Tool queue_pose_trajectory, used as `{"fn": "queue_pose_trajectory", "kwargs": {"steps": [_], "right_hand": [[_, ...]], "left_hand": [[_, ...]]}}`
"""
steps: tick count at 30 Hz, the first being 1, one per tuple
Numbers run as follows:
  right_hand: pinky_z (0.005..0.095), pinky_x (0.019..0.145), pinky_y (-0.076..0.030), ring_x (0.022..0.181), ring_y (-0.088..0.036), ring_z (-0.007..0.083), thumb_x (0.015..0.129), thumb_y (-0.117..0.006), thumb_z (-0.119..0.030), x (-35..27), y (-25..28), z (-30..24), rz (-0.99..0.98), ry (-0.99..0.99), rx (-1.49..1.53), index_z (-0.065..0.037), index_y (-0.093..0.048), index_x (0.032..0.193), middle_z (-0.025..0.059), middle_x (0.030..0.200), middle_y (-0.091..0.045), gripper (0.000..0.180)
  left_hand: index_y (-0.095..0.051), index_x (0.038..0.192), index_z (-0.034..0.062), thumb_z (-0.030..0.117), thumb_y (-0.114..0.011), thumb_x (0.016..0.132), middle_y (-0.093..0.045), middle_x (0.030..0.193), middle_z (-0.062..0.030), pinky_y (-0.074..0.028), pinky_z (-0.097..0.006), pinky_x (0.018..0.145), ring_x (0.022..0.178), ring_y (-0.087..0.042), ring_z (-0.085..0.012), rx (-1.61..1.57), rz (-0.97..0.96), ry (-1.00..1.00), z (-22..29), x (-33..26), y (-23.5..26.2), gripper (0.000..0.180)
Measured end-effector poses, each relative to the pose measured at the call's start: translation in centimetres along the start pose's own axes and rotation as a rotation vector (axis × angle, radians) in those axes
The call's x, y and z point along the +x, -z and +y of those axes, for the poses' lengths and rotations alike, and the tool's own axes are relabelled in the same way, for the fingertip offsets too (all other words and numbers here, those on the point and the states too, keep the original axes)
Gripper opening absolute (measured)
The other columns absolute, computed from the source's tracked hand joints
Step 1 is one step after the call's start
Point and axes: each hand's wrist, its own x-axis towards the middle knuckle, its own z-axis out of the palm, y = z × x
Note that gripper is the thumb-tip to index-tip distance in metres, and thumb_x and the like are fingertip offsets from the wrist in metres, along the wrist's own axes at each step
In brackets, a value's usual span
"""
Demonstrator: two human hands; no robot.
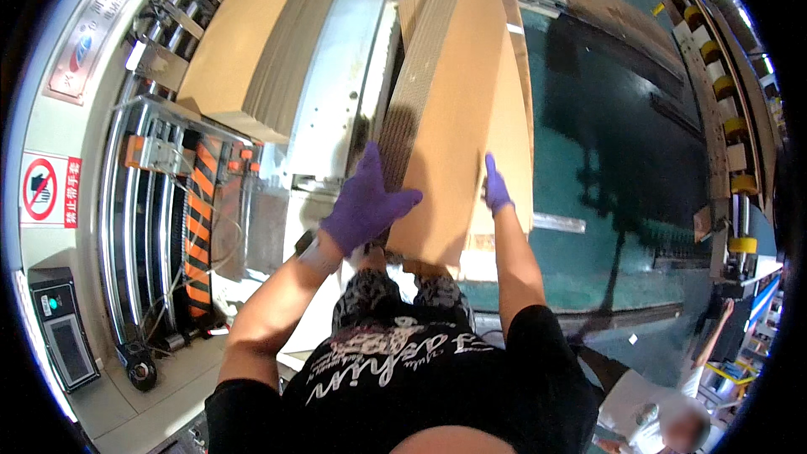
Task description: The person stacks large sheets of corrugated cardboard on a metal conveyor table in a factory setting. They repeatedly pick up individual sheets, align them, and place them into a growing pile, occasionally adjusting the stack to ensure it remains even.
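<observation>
In front of me a stack of long brown cardboard sheets (462, 109) runs away from my body, with its corrugated edges showing along the left side. My left hand (366, 202), in a purple glove, is at the stack's near left corner with thumb and fingers spread. On the right side, my right hand (496, 188), gloved the same way, is held upright with its fingers stretched along the stack's edge. Whether its palm presses on the cardboard is hard to see. More cardboard (511, 126) shows under and beside the stack on the right.
Another cardboard stack (252, 42) stands at the far left, beside a pale metal strip (345, 59). Machine rollers and an orange-and-black striped guard (200, 227) are on the left. A green floor (614, 168) and yellow rollers (736, 129) lie right. A person (647, 408) is at lower right.
</observation>
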Motion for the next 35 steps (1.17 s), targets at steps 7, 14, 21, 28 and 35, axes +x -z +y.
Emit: {"fn": "queue_pose_trajectory", "kwargs": {"steps": [7, 14, 21, 28, 35], "right_hand": [[0.0382, 0.105, -0.041, 0.125, -0.048, 0.0251, 0.094, -0.045, -0.057, 2.5, -4.3, 5.4, -0.601, 0.073, 1.057, -0.003, -0.040, 0.141, 0.0107, 0.139, -0.049, 0.072], [0.0376, 0.096, -0.049, 0.112, -0.059, 0.0247, 0.096, -0.049, -0.048, -2.8, -2.1, 0.9, -0.419, 0.057, 1.005, -0.002, -0.049, 0.133, 0.0113, 0.127, -0.058, 0.059], [0.0308, 0.082, -0.052, 0.096, -0.064, 0.0173, 0.092, -0.059, -0.041, -5.4, 6.9, -8.0, 0.030, 0.302, 0.358, 0.006, -0.060, 0.117, 0.0109, 0.111, -0.066, 0.053], [0.0298, 0.066, -0.052, 0.074, -0.065, 0.0165, 0.085, -0.068, -0.035, -7.4, 8.3, -24.1, 0.256, 0.516, -0.130, 0.004, -0.068, 0.099, 0.0080, 0.086, -0.069, 0.042], [0.0419, 0.080, -0.054, 0.084, -0.068, 0.0361, 0.075, -0.066, -0.058, -1.1, -3.3, -24.0, 0.574, 0.411, -0.967, -0.007, -0.075, 0.077, 0.0221, 0.080, -0.069, 0.052]], "left_hand": [[-0.022, 0.142, -0.0116, 0.042, -0.080, 0.071, -0.042, 0.137, -0.0322, -0.036, -0.040, 0.106, 0.130, -0.043, -0.0356, -0.066, -0.091, 0.162, 4.8, -3.5, 6.9, 0.106], [-0.021, 0.143, -0.0125, 0.031, -0.080, 0.074, -0.046, 0.136, -0.0277, -0.038, -0.035, 0.104, 0.126, -0.048, -0.0266, -0.294, -0.055, 0.111, 1.9, -3.4, 9.6, 0.101], [-0.026, 0.145, -0.0045, 0.023, -0.073, 0.081, -0.045, 0.137, -0.0165, -0.036, -0.033, 0.105, 0.123, -0.047, -0.0208, -0.754, -0.071, 0.033, -8.6, -0.5, 5.3, 0.084], [-0.045, 0.135, 0.0043, 0.020, -0.061, 0.090, -0.061, 0.113, -0.0037, -0.046, -0.030, 0.089, 0.107, -0.057, -0.0153, -1.256, -0.245, 0.236, -20.3, 9.5, -9.4, 0.050], [-0.049, 0.133, 0.0111, 0.016, -0.057, 0.094, -0.063, 0.112, -0.0082, -0.050, -0.032, 0.087, 0.101, -0.062, -0.0192, -1.213, -0.244, 0.363, -22.3, 6.6, -14.9, 0.040]]}}
